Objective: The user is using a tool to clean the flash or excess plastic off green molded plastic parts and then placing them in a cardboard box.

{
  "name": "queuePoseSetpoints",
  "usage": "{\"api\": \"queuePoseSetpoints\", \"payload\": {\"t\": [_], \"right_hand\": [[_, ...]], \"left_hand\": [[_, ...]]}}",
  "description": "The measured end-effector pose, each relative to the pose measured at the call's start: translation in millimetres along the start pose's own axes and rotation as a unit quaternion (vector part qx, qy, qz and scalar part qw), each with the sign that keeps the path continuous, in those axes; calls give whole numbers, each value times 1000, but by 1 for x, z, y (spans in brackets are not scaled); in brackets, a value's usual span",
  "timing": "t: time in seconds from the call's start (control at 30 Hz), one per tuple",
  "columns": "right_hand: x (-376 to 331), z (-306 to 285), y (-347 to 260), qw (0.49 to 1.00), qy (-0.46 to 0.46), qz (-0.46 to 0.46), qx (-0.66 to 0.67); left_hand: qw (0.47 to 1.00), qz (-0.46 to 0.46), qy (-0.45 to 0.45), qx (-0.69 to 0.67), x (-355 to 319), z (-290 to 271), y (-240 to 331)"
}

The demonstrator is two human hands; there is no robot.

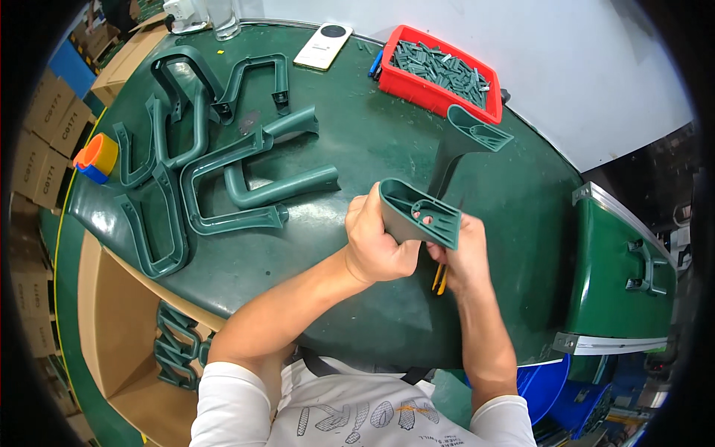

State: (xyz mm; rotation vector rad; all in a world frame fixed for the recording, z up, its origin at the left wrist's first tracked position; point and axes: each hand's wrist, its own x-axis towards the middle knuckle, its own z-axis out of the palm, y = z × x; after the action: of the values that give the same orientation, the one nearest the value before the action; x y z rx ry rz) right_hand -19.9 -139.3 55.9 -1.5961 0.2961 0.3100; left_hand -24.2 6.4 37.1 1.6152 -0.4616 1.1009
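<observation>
Over the middle of the green table, my left hand (pixel 372 242) is closed around one end of a dark green plastic U-shaped handle (pixel 445 164). That handle is tilted, its two hollow, ribbed ends facing up. At its near end my right hand (pixel 465 257) is closed on a slim yellow and black tool (pixel 440 279) that looks like a utility knife. Its blade is hidden behind the handle. Several matching green handles (pixel 287 185) lie on the table to the left, some overlapping.
A red bin (pixel 424 98) of small green pieces stands at the back, near a smartphone (pixel 322 46). Orange and blue rolls (pixel 99 154) sit at the left edge. An open carton (pixel 112 316) holds more handles. At right, a green conveyor (pixel 614 279) carries one handle.
</observation>
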Motion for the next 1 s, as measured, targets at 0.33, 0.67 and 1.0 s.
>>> {"api": "queuePoseSetpoints", "payload": {"t": [0.33,0.67,1.0], "right_hand": [[-52,27,9,989,55,-135,-37],[38,-31,-103,828,159,-420,-336],[22,-45,13,905,95,-295,-292]], "left_hand": [[966,-219,115,-68,2,15,-9],[808,-439,82,-384,0,18,-20],[918,-269,-118,-267,1,8,-20]]}}
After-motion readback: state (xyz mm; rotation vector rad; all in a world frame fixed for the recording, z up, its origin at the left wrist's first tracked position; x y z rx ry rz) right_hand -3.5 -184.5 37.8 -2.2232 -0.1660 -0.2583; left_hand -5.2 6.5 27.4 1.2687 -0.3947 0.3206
